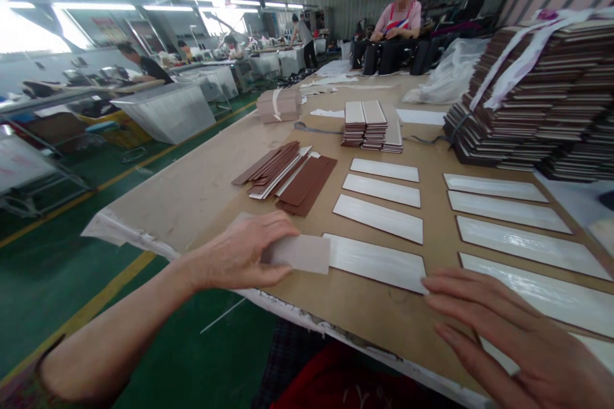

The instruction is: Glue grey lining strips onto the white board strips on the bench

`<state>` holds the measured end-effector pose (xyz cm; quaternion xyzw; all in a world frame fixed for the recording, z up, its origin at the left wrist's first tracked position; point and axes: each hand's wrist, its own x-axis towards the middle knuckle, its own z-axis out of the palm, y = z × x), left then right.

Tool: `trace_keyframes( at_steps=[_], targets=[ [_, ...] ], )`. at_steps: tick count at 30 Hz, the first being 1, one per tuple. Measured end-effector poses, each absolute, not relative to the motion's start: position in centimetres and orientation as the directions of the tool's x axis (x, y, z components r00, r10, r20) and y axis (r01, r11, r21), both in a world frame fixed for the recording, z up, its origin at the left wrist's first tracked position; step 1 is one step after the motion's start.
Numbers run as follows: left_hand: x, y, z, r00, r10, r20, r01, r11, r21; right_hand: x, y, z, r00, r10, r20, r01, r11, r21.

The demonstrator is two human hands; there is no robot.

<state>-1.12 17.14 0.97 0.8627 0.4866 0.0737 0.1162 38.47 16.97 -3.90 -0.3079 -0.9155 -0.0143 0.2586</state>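
- Workshop table [182, 169], pale top, partly covered by a brown sheet [384, 313].
- Card [304, 255], one, pale: at the near edge of the table, its right end overlapping the left end of the near strip [377, 262]; whether they touch, cannot tell.
- Left hand [244, 249]: thumb and fingers closed on the card.
- Right hand [518, 326]: fingers extended, slightly parted; fingertips at the right end of the near strip; contact, cannot tell.
- Middle column [378, 217], white-faced strips with dark edges, three, beyond the near strip.
- Right column [527, 239], similar strips, the nearest partly behind the right hand.
- Brown pieces [307, 185], fanned, overlapping, beyond the left hand.
- Small stacks [354, 124], pale-topped, side by side, beyond the middle column.
- Bundle [266, 107], with white band, left of the small stacks.
- Large stack [542, 96], brown and pale layers, white ribbon [520, 70] over it.
- Clear plastic [451, 70], crumpled, beside the large stack.
- Person [400, 19] in pink, far end, behind black items [391, 59].
- Bin [167, 114], translucent, on green floor [192, 313], left.
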Motion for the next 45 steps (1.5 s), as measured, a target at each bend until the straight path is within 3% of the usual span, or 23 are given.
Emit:
trace_keyframes(
  at_steps=[4,11,14,16,18,20,26,39,45],
  targets=[
    [3.8,16.4,1.2,0.634,0.772,0.051,0.722,-0.614,0.319,32.7,16.4,-0.2,-0.73,0.5,0.466,0.497,0.856,-0.142],
    [6.3,16.6,1.2,0.683,0.716,0.142,0.657,-0.688,0.308,32.1,16.9,-0.5,-0.76,0.487,0.431,0.479,0.867,-0.136],
    [4.7,17.4,0.8,0.562,0.76,0.325,0.698,-0.647,0.307,35.2,18.2,-0.8,-0.697,0.528,0.485,0.55,0.828,-0.11],
    [3.3,18.0,-0.1,0.423,0.823,0.379,0.768,-0.547,0.332,38.0,19.1,-1.0,-0.554,0.646,0.525,0.673,0.719,-0.175],
    [2.4,18.6,-1.7,0.388,0.864,0.321,0.802,-0.488,0.345,40.5,19.9,-1.4,-0.4,0.755,0.52,0.771,0.584,-0.254],
    [2.1,19.0,-3.5,0.456,0.865,0.209,0.794,-0.502,0.343,42.1,20.2,-1.8,-0.337,0.799,0.498,0.807,0.518,-0.285],
    [3.7,18.8,-5.7,0.497,0.863,0.087,0.82,-0.5,0.279,42.4,20.0,-2.9,-0.401,0.797,0.452,0.762,0.564,-0.319],
    [2.3,16.7,-6.0,0.47,0.877,0.096,0.802,-0.47,0.369,39.6,19.8,-4.9,-0.66,0.668,0.345,0.629,0.742,-0.233],
    [2.0,16.6,-6.8,0.445,0.886,0.128,0.789,-0.456,0.413,38.5,20.5,-5.8,-0.7,0.64,0.317,0.606,0.767,-0.211]
  ],
)
